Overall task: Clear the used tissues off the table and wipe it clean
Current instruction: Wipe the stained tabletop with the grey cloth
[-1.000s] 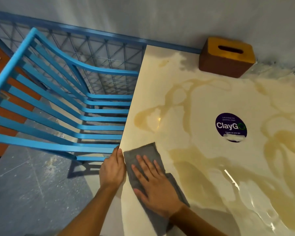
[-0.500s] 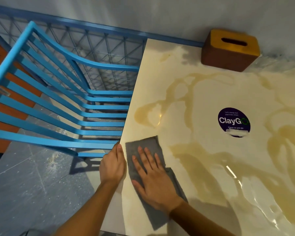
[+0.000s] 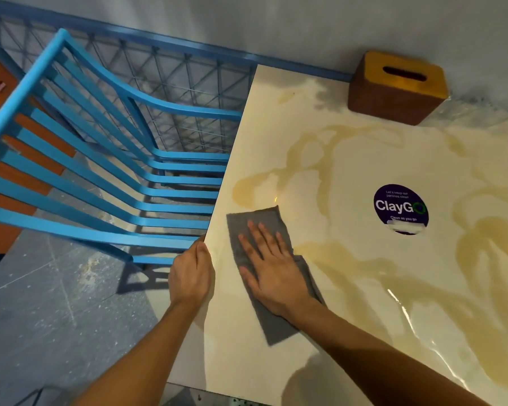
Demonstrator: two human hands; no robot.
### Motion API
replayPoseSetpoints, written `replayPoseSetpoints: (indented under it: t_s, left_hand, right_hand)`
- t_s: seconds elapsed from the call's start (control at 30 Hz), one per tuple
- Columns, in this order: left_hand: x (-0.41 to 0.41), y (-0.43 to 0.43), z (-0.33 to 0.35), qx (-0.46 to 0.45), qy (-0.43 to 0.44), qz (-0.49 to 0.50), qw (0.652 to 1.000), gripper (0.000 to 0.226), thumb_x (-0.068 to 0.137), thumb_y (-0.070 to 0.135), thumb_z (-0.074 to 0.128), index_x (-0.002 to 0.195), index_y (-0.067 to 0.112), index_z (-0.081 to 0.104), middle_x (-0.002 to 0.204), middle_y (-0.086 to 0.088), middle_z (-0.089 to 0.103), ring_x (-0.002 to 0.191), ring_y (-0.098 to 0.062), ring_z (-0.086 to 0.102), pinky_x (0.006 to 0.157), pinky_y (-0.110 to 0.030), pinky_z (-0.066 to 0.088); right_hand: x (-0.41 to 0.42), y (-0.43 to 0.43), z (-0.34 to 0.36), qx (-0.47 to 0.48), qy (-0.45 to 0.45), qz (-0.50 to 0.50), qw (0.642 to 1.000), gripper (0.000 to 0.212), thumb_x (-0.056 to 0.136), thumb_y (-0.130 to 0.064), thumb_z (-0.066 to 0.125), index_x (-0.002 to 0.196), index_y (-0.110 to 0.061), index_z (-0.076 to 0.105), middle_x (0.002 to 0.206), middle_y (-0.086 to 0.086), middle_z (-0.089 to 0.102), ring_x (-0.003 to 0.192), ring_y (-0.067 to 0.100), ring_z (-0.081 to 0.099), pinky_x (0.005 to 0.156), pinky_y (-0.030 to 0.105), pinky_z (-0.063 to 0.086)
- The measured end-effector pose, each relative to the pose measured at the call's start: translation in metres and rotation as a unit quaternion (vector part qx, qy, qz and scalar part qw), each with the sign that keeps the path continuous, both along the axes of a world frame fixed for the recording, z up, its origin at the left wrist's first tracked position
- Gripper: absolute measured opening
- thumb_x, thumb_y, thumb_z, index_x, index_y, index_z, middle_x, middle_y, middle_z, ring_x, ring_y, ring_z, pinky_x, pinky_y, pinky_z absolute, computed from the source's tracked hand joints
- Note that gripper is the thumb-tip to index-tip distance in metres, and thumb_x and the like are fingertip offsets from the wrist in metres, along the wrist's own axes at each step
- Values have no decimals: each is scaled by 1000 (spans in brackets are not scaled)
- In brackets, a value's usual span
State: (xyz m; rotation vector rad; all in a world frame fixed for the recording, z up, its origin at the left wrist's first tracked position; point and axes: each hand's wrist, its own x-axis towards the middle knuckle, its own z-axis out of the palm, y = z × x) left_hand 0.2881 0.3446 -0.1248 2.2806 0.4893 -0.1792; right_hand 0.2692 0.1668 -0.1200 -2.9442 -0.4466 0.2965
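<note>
Midway through wiping, the right hand (image 3: 272, 271), fingers straight and spread, presses a grey cloth (image 3: 258, 221) flat near the table (image 3: 276, 127) edge; the left hand (image 3: 191, 271) braces there, grip unclear. Firm overlapping strokes toward the yellowish streaks (image 3: 478, 241) seem best, skirting tissue box (image 3: 399, 89) and sticker (image 3: 401, 208); a blue chair (image 3: 115, 171) crowds alongside; no used tissues visible

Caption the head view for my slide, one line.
Right hand presses a grey cloth flat on the streaked cream tabletop; left hand rests against its edge.
</note>
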Motion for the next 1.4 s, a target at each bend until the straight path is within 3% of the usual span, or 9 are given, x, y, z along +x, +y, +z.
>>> replayPoseSetpoints:
  t_s: [0.1,0.2,0.27,0.43,0.53,0.73,1.03,1.23,1.4]
  left_hand:
    - [-8,-1,5,19,45,-6,999,36,91,23,67,121,4,59,103,-19,67,88,-31,65,80,-39,53]
    - [-8,-2,11,-14,-33,13,999,27,103,31,44,105,12,64,86,-9,66,80,-27,64,72,-38,51]
    - [-11,-3,15,-14,-43,32,998,34,105,38,35,96,17,60,81,-3,61,77,-21,62,71,-37,53]
    - [-18,-1,16,37,-64,-78,994,40,105,38,28,132,21,53,113,-7,64,101,-28,61,86,-41,50]
    - [-17,-2,13,41,-63,-99,992,44,105,39,26,142,23,44,123,-6,61,107,-26,59,90,-40,48]
    - [-16,-3,10,95,-62,-109,988,51,104,41,30,149,18,36,135,-8,54,117,-25,57,91,-39,50]
    - [-11,-6,0,191,-11,-128,973,58,101,51,25,152,24,21,132,-6,54,105,-21,63,83,-37,58]
    - [4,-13,5,194,-4,-147,970,59,104,46,19,155,26,-1,153,-8,32,119,-28,55,84,-43,54]
    - [27,-24,6,182,-18,-128,975,56,104,47,16,155,27,3,133,-10,54,105,-27,61,85,-45,53]
  right_hand:
    - [-7,25,-2,0,10,-61,998,67,99,-56,8,156,-22,-6,162,5,-16,148,23,-19,122,49,-3]
    - [-23,40,-1,15,3,-46,999,69,99,-57,4,156,-19,-1,163,9,-12,149,26,-15,122,51,1]
    - [-41,40,-1,24,5,26,999,69,100,-56,12,156,-18,3,163,9,-12,149,26,-15,120,51,4]
    - [-51,-7,5,30,34,236,971,65,102,-51,28,157,-23,7,164,4,-9,149,21,-16,120,43,-5]
    - [-33,-34,7,15,19,285,958,63,103,-48,32,156,-24,11,164,2,-3,150,19,-10,121,41,-4]
    - [-8,-26,1,7,-11,81,997,63,101,-52,23,157,-27,6,164,-1,-8,150,16,-12,120,44,3]
    - [-6,7,-3,9,-14,-142,990,66,98,-54,4,155,-23,-6,162,3,-17,149,22,-17,122,46,-3]
    - [17,-22,0,15,7,114,993,68,101,-56,20,156,-24,-4,162,1,-18,148,18,-21,122,45,-2]
    - [35,-37,1,18,-11,150,989,64,102,-53,25,156,-28,3,164,-4,-11,149,13,-16,122,40,-3]
